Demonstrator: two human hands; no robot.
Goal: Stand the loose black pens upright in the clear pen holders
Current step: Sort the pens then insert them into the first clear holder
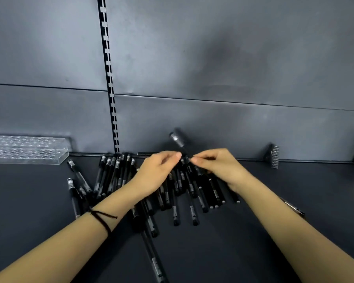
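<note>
Both hands meet over the pile, fingertips almost touching. Right hand (219,170) pinches the low end of one slim black pen (177,140) between thumb and forefinger. Left hand (158,170) has its fingers curled in at the same spot; whether it grips the shaft or only touches it, cannot tell. Black cord bracelet (102,218) on the left wrist.

Nearest: a lone long black pen (154,260) lies on the dark grey shelf top (39,201), running near-to-far. Beyond it, under and between the hands, is the heap of loose black plastic pens (114,176), mostly near-to-far, some crossed. A stray pen (292,207) lies right of the right forearm.

The slim black pen's long axis tilts up and far-left from the pinch, banded cap end highest, clear of the heap.

Key relation: two clear acrylic pen holders (27,150) sit far left against the wall, long sides running left-right, hole grids up, well apart from the hands. Left hand is nearer to them. No pens stand in them; both look empty. Judged: filling not yet started, and the pen must travel left and turn vertical.

Far right: small ribbed bracket (274,156). Behind: grey back panel (213,58) with a slotted black upright strip (108,78).
</note>
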